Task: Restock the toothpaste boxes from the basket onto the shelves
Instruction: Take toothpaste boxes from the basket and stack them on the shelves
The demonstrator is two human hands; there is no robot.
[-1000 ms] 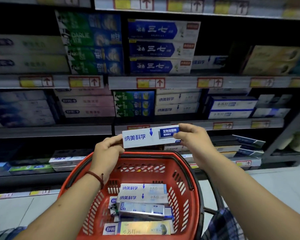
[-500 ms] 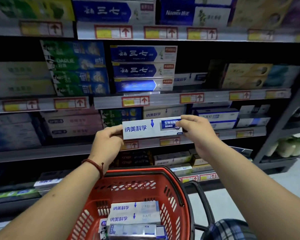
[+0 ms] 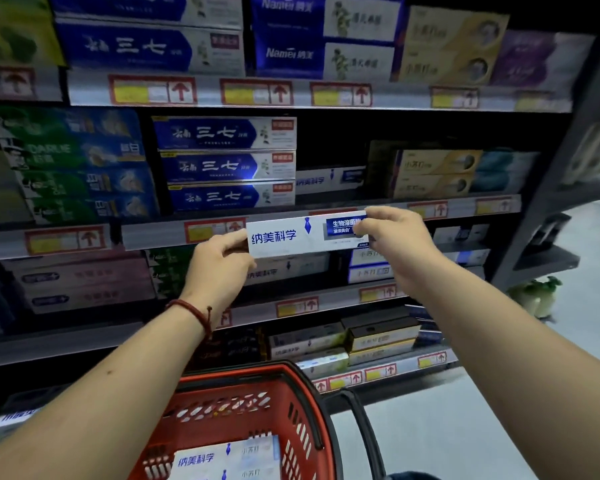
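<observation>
Single head view is looking forward, tilting slightly down at near shelves; basket is sitting at 6 o'clock.

We see one white toothpaste box held level between both hands at the shelves: left hand grips its left end, right hand pinches the right end. The box is in front of the shelf edge carrying the price tags. On that shelf are a stack of three blue boxes, green boxes to their left and a matching white box to their right, set further back. The red basket is low between the forearms, with similar white boxes lying inside. There is a red cord bracelet on the left wrist.
</observation>
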